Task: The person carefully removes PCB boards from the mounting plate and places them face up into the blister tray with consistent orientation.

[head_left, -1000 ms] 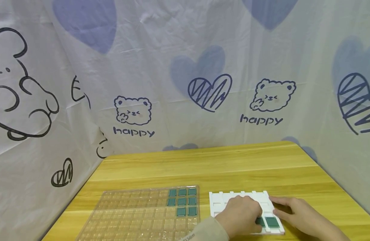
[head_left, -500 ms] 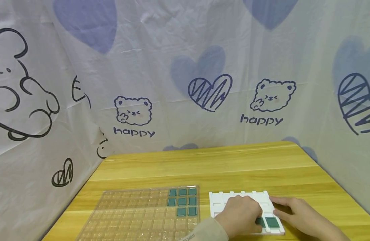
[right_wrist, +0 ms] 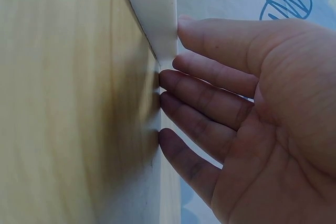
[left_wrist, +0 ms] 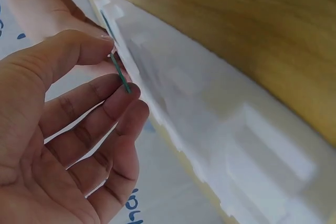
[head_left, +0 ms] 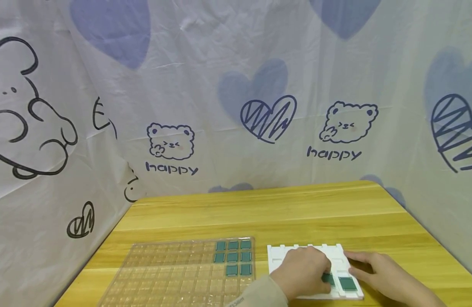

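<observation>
My left hand (head_left: 303,270) is over the near row of a white slotted tray (head_left: 275,251) and pinches a thin green square chip (left_wrist: 120,72) by its edges between thumb and fingertips. In the left wrist view the chip is edge-on, close over the tray. A second green chip (head_left: 348,283) lies in the tray's near right pocket. My right hand (head_left: 386,273) rests at the tray's right side, its fingers fairly straight. In the right wrist view its thumb and forefinger touch the tray's white edge (right_wrist: 155,9), and the other fingertips reach the table.
Left of the white tray lies a clear plastic tray (head_left: 174,264) with many pockets. Several green chips (head_left: 232,257) sit in its far right corner. The wooden table (head_left: 259,209) ends at a printed cloth (head_left: 220,170) behind and at both sides.
My left hand has moved slightly left with the pinched chip, and the gap to the chip in the right pocket is wider. My right hand stays at the tray's side.
</observation>
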The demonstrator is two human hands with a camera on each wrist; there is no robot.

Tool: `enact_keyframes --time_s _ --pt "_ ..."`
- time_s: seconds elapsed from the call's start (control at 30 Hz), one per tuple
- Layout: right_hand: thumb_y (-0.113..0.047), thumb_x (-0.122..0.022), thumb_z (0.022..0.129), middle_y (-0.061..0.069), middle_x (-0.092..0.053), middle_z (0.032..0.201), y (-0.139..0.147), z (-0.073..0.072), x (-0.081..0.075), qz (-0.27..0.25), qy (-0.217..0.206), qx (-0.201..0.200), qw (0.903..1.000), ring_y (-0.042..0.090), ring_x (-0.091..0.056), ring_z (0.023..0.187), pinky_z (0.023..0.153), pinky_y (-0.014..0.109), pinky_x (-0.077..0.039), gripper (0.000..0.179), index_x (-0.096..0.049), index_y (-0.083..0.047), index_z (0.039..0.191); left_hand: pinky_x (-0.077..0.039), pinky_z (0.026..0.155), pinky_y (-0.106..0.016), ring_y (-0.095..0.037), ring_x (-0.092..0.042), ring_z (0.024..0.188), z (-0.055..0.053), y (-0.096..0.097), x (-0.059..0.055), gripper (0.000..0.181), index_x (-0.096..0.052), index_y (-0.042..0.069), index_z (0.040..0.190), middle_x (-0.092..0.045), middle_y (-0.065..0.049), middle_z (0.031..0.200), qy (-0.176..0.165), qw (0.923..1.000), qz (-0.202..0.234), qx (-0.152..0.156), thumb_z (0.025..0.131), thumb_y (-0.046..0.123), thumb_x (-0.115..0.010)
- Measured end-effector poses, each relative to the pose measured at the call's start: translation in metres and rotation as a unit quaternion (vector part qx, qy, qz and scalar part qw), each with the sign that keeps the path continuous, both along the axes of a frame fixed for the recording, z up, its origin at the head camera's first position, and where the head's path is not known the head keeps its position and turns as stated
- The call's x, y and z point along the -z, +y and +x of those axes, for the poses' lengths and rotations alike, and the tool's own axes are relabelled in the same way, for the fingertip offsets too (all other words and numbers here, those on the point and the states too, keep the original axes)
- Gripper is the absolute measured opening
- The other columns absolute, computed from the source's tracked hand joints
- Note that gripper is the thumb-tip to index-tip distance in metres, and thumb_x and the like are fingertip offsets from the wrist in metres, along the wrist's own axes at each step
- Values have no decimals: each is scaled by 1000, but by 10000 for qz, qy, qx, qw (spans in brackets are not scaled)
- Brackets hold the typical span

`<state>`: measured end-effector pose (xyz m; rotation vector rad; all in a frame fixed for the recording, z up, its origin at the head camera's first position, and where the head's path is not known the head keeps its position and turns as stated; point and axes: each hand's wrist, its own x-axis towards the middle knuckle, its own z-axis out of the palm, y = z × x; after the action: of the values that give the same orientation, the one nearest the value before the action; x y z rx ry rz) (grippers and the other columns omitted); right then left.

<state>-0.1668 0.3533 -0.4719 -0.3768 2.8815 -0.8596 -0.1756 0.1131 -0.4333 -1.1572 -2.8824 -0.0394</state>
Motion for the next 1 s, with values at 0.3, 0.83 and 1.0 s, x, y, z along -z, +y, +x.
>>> enact_keyframes --time_s 0.3,0.83,1.0 --pt "-32 -75 101 26 -70 140 1 -1 1 -22 -29 80 10000 49 -64 130 102 63 -54 55 -65 -1 145 -42 55 -16 6 -49 67 -3 -13 -11 12 -78 31 85 -64 22 74 -243 9995 197 81 89 37 -87" --pt "-31 -75 101 26 -69 139 -1 -2 2 9 -69 128 9999 48 -64 130 103 64 -54 54 -65 0 144 -48 71 -9 8 -59 77 -11 -40 -17 11 -83 22 98 -78 16 94 -470 9956 772 254 88 26 -88" --pt "-32 -74 101 26 -69 140 -1 -2 2 37 -79 142 9999 48 -64 131 104 65 -53 55 -65 0 145 -49 71 -10 7 -60 79 -13 -47 -17 11 -83 21 99 -78 14 95 -677 9941 830 180 90 25 -88"
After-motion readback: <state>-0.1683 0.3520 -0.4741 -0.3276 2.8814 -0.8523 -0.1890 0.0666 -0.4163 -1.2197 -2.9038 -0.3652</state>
